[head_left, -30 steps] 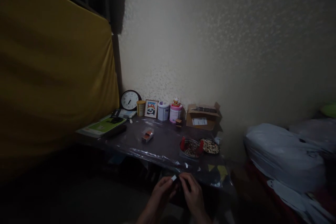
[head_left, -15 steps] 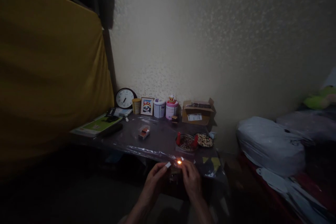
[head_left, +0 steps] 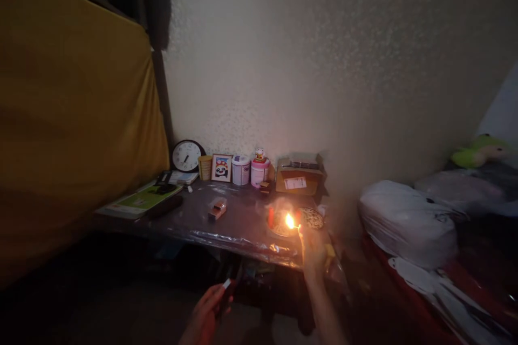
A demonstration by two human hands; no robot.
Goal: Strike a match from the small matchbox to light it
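Compared with half a second ago, both hands are farther apart: the right hand (head_left: 314,252) is now forward, over the table edge (head_left: 243,242), the left hand (head_left: 207,307) lower. Right fingers pinch a burning match (head_left: 297,227); its flame appears before the dish (head_left: 279,234) with red candles (head_left: 271,218), but I cannot tell if it touches them. Left fingers are closed around a small object (head_left: 227,283) with white end. Farther back, a clock (head_left: 186,156) and a carton (head_left: 297,180) stand by the wall.

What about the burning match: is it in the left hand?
No, the right hand holds the match, well apart from the left hand.
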